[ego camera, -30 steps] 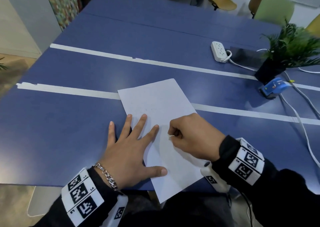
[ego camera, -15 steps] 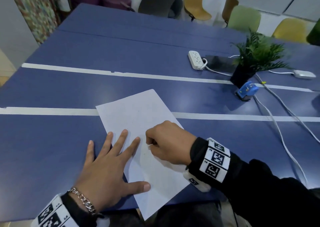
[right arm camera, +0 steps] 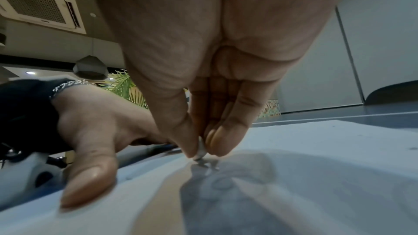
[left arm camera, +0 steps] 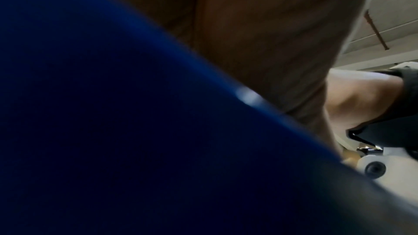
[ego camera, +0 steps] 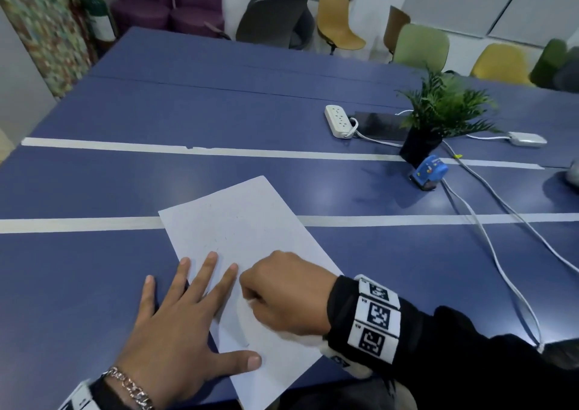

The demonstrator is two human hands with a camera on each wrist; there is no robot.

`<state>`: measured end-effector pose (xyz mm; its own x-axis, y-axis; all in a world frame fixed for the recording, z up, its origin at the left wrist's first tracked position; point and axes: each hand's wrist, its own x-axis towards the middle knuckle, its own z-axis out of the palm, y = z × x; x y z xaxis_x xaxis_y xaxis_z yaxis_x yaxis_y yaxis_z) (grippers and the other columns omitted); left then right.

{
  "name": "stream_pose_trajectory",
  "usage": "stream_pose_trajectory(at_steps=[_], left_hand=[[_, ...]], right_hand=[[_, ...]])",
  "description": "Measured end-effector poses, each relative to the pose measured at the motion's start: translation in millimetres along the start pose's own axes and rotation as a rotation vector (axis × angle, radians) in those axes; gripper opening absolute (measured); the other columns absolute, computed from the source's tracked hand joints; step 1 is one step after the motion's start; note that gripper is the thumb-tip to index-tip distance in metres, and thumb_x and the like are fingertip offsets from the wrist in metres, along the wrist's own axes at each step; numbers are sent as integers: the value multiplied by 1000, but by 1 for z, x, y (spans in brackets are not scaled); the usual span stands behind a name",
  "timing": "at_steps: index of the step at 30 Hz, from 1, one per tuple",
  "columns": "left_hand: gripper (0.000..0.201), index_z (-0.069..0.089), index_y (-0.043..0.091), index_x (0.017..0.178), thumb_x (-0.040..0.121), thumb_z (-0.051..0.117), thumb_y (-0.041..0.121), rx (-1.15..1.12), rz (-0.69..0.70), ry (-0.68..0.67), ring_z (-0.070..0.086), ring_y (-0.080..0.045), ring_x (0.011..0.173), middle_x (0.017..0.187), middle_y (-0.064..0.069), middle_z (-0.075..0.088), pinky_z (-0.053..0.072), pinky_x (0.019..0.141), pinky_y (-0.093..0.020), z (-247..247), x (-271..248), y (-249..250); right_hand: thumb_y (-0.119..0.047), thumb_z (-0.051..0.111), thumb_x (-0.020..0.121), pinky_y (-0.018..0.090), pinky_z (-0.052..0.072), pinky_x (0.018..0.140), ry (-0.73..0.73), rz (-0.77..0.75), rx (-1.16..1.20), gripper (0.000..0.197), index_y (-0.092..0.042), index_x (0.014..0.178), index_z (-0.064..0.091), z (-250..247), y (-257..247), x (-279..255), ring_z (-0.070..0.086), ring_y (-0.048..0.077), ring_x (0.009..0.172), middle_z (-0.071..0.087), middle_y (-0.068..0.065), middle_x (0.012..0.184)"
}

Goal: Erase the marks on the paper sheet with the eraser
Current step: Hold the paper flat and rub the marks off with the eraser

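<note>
Paper sheet (ego camera: pixel 238 231) is lying flat and skewed on the blue table (ego camera: pixel 94 284), crossing the nearer white tape line (ego camera: pixel 78 224), with its near corner overhanging the table's near edge. Faint pencil marks are showing on the far half; too faint to read.

Left hand (ego camera: pixel 175 337) is pressing palm-down, fingers straight and spread. Middle finger, index and thumb are lying on the sheet's left part, little finger is resting on bare table, and the sheet's left edge is running under the hand. A chain bracelet (ego camera: pixel 130 387) is sitting on that wrist. Left wrist view is mostly dark blue table and blurred palm, nothing more to pull from it.

Right hand (ego camera: pixel 285 296) is sitting curled just right of the left index finger, knuckles up. In the right wrist view its thumb and fingertips (right arm camera: pixel 217 140) are pinching together on a small grey-white eraser (right arm camera: pixel 201 151), whose lower end is touching the paper. Small eraser crumbs are lying right at the contact point. The hand's shadow is falling on the sheet in front of the camera.

Far right on the table: a white power strip (ego camera: pixel 338 121), a potted plant (ego camera: pixel 438 111) in a dark pot, a small blue object (ego camera: pixel 428 171) just near of the pot, and white cables (ego camera: pixel 488 237) trailing toward the near edge. Chairs are standing beyond the far side.
</note>
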<state>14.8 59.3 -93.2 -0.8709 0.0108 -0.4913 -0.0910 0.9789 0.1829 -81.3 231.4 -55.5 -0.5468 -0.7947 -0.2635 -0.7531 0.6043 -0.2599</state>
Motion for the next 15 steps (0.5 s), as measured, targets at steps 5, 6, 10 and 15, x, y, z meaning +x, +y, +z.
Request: stream_pose_trajectory(at_steps=[5, 6, 10, 15], left_hand=[[128, -52, 58, 131, 44, 20, 118, 29, -43, -48, -46, -18, 145, 146, 23, -57, -25, 119, -64, -1, 5, 2], [128, -52, 58, 132, 44, 21, 117, 27, -47, -53, -46, -18, 145, 147, 24, -56, -25, 120, -63, -1, 6, 2], [132, -50, 56, 134, 42, 22, 118, 23, -39, -69, -45, -18, 146, 147, 26, -55, -23, 120, -63, -2, 8, 2], [131, -50, 55, 135, 45, 23, 117, -1, -43, -34, -44, -16, 147, 146, 26, -55, -23, 121, -62, -4, 7, 3]], right_hand=[[-16, 54, 87, 45, 57, 68, 46, 48, 23, 6, -16, 85, 60, -6, 13, 5, 60, 27, 74, 63, 2, 81], [-13, 53, 86, 45, 57, 67, 70, 47, 4, 7, -15, 83, 59, -6, 13, 6, 59, 28, 72, 62, 3, 78], [-11, 56, 85, 43, 55, 63, 15, -74, -58, 6, -13, 82, 61, 1, -8, -2, 58, 31, 68, 64, 8, 75], [-15, 56, 84, 42, 57, 69, 70, 25, 30, 8, -16, 82, 63, -13, 16, 8, 61, 29, 74, 66, 5, 79]])
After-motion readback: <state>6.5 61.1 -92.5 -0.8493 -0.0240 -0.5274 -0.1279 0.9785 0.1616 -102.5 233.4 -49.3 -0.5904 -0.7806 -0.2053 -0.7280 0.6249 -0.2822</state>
